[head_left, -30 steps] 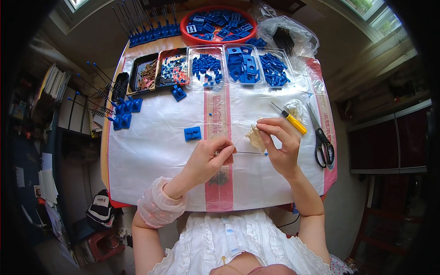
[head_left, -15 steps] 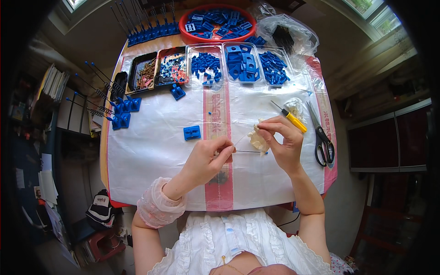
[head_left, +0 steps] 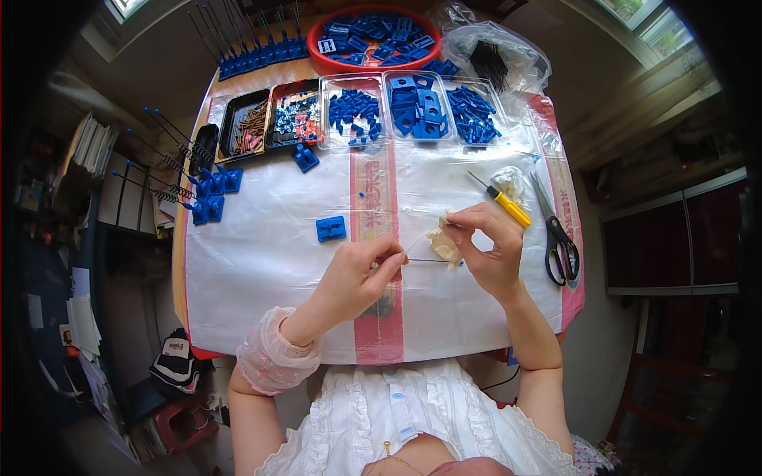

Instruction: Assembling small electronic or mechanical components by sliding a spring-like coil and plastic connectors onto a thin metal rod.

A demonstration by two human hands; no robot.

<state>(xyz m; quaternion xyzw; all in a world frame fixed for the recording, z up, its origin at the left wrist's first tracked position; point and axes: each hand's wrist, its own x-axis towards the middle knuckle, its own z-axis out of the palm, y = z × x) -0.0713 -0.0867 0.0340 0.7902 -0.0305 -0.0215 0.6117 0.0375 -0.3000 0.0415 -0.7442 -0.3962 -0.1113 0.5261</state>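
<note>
Where scrap (head_left: 444,243) hangs, rod (head_left: 427,260) seems hidden

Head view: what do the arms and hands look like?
The left hand and right hand are bare. A sheer, pale pink, patterned oversleeve circles the left forearm; the right forearm is uncovered. White lacy sleeves stop higher up.

My crumpled wad (head_left: 444,245) looks matt and rough, the thin rod (head_left: 429,260) smooth metal, the table cover (head_left: 270,270) glossy plastic.
</note>
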